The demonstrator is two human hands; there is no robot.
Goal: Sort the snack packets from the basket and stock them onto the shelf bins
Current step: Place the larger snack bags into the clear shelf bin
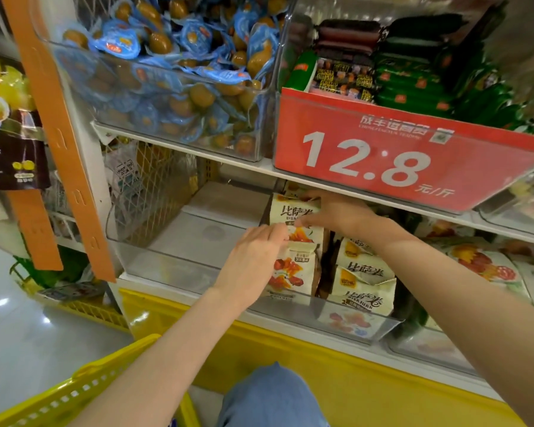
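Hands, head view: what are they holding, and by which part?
Right hand grips the rear cream packet by its upper right edge; left hand pinches the top of a packet in front.

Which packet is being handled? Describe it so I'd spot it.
Start at the red 12.8 price sign. The clear bin below holds cream packets. The held packet stands just under the sign, and it alone is pinched by the right hand.

A glossy pale floor (19,328) at lower left shows bright spots of reflected light. A white shelf (179,151) crosses the view on a slant, above a yellow base (321,365). An orange slotted upright (59,137) stands at its left end. A wire mesh panel (161,186) sits just right of the upright, under the shelf.
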